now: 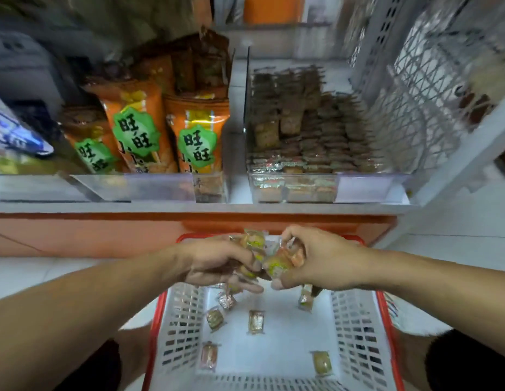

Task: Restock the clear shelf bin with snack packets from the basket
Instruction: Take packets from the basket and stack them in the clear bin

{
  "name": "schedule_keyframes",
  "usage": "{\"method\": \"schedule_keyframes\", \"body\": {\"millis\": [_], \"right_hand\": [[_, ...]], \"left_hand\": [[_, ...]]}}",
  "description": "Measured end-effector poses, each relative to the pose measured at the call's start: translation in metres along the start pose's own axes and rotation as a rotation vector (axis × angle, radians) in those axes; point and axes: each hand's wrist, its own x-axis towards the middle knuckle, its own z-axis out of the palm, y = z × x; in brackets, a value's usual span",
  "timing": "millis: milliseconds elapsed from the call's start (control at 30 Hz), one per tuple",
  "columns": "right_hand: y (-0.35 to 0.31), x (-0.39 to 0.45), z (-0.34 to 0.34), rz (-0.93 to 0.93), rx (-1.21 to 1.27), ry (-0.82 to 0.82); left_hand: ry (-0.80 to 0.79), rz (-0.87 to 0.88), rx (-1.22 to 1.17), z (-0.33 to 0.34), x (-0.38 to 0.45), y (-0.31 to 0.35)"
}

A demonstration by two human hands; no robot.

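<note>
Shop shelving [189, 207] is faced; small crinkly snack packets [269, 259] are clutched by both hands, left [217, 263] and right [322, 258], above the red-rimmed white plastic basket [355, 334], below the clear shelf bin [316, 184].

Both forearms run off the lower corners of the frame, and the basket [358, 334] is cut by the bottom edge, its far rim hidden behind the hands. The packets [274, 258] clutched at centre overlap, so their number cannot be told. In the clear bin [367, 187], upper right, the stacked packets blur together, print unreadable
</note>
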Motion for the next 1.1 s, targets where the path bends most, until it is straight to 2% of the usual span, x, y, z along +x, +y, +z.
{"method": "schedule_keyframes", "body": {"millis": [100, 233, 333, 433, 500, 633, 800, 867, 933, 967, 1033, 1100], "right_hand": [[-0.039, -0.026, -0.025, -0.106, 0.289, 0.101], [-0.067, -0.043, -0.045, -0.225, 0.48, 0.084], [-0.073, -0.041, -0.048, -0.246, 0.595, 0.109], [-0.07, -0.035, -0.051, -0.234, 0.615, 0.232], [-0.069, -0.036, -0.054, -0.23, 0.614, 0.247], [-0.066, -0.039, -0.063, -0.198, 0.593, 0.157], [-0.06, -0.048, -0.084, -0.232, 0.757, -0.238], [-0.057, -0.048, -0.091, -0.207, 0.809, -0.231], [-0.056, -0.046, -0.095, -0.173, 0.857, -0.14], [-0.056, -0.046, -0.096, -0.17, 0.846, -0.041], [-0.056, -0.046, -0.096, -0.236, 0.741, 0.267], [-0.059, -0.044, -0.092, -0.379, 0.601, 0.616]], "left_hand": [[0.032, 0.211, -0.121, 0.032, -0.044, 0.036], [0.154, 0.502, -0.152, 0.071, -0.071, 0.061], [0.242, 0.601, -0.166, 0.086, -0.068, 0.07], [0.334, 0.654, -0.092, 0.094, -0.056, 0.076], [0.365, 0.659, -0.084, 0.096, -0.05, 0.077], [0.332, 0.627, -0.084, 0.095, -0.046, 0.08], [0.225, 0.535, -0.101, 0.093, -0.05, 0.085], [0.192, 0.514, -0.158, 0.092, -0.052, 0.085], [0.215, 0.509, -0.212, 0.092, -0.053, 0.086], [0.243, 0.516, -0.232, 0.092, -0.052, 0.087], [0.292, 0.543, -0.269, 0.092, -0.052, 0.088], [0.329, 0.567, -0.296, 0.094, -0.052, 0.087]]}}
